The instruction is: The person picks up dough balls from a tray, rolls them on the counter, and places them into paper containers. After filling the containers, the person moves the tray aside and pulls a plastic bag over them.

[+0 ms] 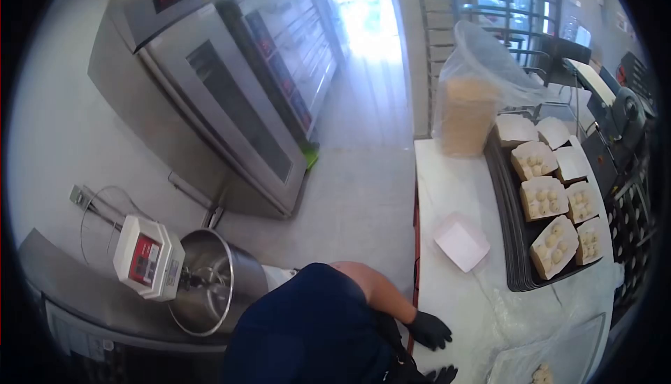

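My left hand [430,329], in a black glove, rests on the near edge of the white worktop [439,174], fingers a little apart and nothing visible in them. Just below it in the view, cut off by the bottom frame edge, is my right hand [442,375], also black-gloved, with its visible fingers spread. An empty paper tray [462,241] lies on the worktop farther up. At lower right, a clear-covered container [595,335] holds small pale dough balls [542,374].
Stacked black trays [509,244] carry paper boxes [544,198], several with dough balls. A plastic bag [467,115] of stacked paper trays stands behind. On the left are a mixer [148,258] with a steel bowl [241,286] and a tall steel cabinet [231,104].
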